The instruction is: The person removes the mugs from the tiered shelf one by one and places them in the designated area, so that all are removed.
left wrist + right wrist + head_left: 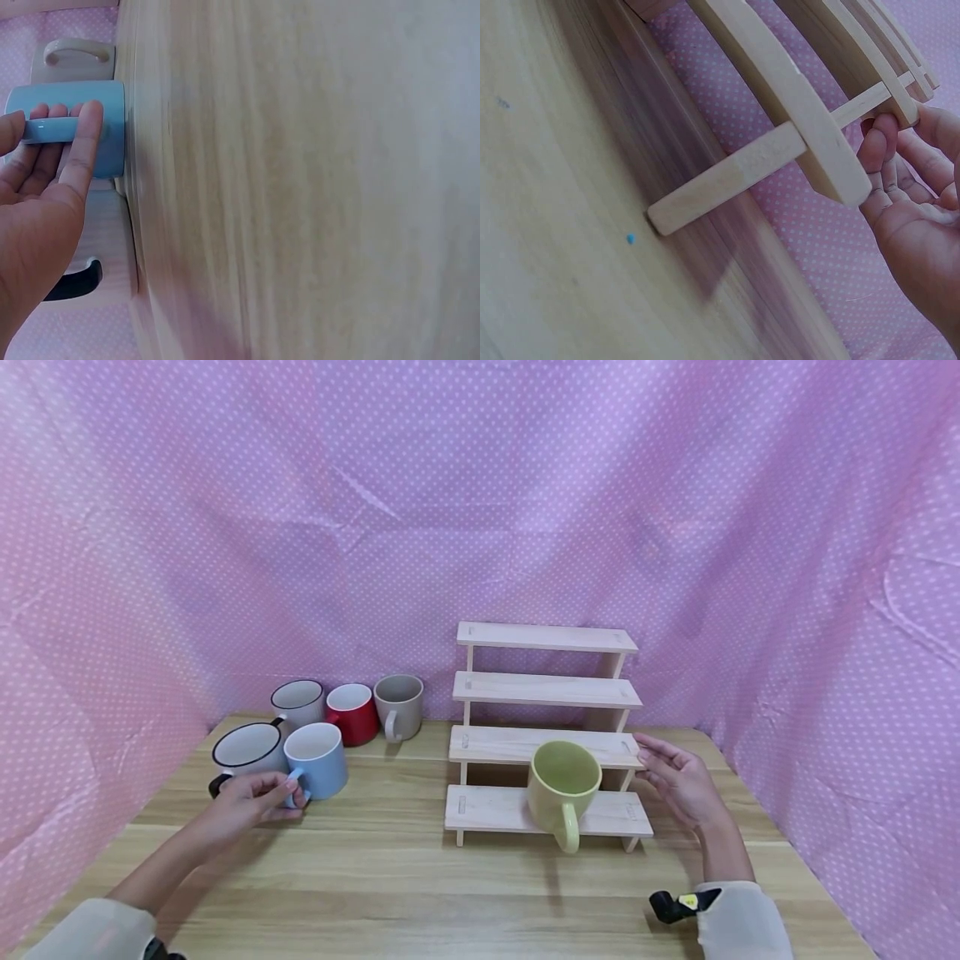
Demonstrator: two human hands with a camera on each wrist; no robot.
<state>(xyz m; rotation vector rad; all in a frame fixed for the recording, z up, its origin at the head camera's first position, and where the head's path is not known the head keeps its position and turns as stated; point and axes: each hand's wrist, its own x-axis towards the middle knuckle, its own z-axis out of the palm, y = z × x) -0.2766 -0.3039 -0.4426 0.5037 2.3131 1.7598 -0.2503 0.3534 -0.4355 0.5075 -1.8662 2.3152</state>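
Note:
My left hand has its fingers around the handle of a light blue mug; in the left wrist view the handle lies between thumb and fingers. The mug stands at the left of the table, close against a white mug with a black rim. On the right, my right hand pinches the right end of a board on a four-step wooden rack. The right wrist view shows the thumb and fingers at that board's end. A yellow-green mug sits on the lowest step, its handle toward me.
Behind the blue mug stand another black-rimmed white mug, a red mug and a grey mug. The wooden table meets a pink dotted cloth at the back and sides.

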